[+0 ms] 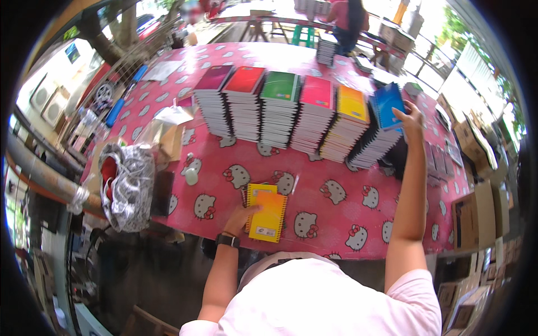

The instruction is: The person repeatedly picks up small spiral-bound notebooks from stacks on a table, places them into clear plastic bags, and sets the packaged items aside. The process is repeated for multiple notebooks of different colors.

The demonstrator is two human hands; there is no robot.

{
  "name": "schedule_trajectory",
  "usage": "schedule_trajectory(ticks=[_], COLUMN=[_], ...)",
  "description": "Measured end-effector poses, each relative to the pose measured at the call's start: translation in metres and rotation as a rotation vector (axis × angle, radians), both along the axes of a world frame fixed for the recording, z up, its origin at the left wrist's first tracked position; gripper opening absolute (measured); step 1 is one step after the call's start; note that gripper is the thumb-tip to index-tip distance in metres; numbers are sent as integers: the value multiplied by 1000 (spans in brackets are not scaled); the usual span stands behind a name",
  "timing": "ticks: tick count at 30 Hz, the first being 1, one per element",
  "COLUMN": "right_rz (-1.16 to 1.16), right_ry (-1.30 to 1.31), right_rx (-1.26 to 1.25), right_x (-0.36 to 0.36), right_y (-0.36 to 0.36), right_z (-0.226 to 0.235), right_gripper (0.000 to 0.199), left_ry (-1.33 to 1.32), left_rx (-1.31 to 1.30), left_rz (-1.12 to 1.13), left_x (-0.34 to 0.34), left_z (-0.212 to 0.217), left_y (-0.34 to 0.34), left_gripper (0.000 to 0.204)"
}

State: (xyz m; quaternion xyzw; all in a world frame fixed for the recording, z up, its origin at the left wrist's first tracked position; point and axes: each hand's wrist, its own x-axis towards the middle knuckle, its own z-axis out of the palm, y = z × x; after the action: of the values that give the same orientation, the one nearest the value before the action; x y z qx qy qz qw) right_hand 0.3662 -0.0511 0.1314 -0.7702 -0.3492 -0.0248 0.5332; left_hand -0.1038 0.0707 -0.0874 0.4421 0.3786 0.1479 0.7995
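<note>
Gripping a blue notebook [388, 105] up in the upper right of the frame, the right hand [412, 119] is closing its fingers over the right edge of the cover and tilting it up off the top of the rightmost stack [374, 144]; the arm is stretching a long way up from the lower edge to get there. Down near the middle, the left hand [242, 217] is lying flat with its fingers spread on an orange notebook [268, 217], not really clutching it, just pressing on its left side; that one is sitting on top of a yellow notebook [259, 192] that is poking out above it, both lying near the front edge of the table. A dark watch [227, 240] is sitting on that left wrist.

Going outward: the table [325, 221] is wearing a pink cloth with white cartoon cat faces; across the upper middle a row of spiral notebook stacks is standing side by side, with maroon [213, 78], red [244, 80], green [279, 86], pink [317, 92] and yellow [352, 103] covers, then the blue pile at the right end, leaning a bit. At the left of the frame a grey-and-white patterned bag [130, 187] is slumping over the table edge with something red inside; cardboard boxes [476, 215] are piling up at the right; another person in a pink top [346, 19] is standing at the far top.
</note>
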Motion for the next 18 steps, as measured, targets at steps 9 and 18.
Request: schedule_trajectory(ticks=[9, 18], right_rz=[762, 791], right_ry=[-674, -128], right_rx=[-72, -144], right_x=[-268, -274], right_y=[31, 12], right_z=[-143, -195], right_gripper=[39, 53], left_ry=[-298, -373], left_rx=[-197, -189], left_rz=[163, -131], left_x=[3, -19], left_z=[-11, -7], left_y=[8, 18], left_gripper=[57, 47])
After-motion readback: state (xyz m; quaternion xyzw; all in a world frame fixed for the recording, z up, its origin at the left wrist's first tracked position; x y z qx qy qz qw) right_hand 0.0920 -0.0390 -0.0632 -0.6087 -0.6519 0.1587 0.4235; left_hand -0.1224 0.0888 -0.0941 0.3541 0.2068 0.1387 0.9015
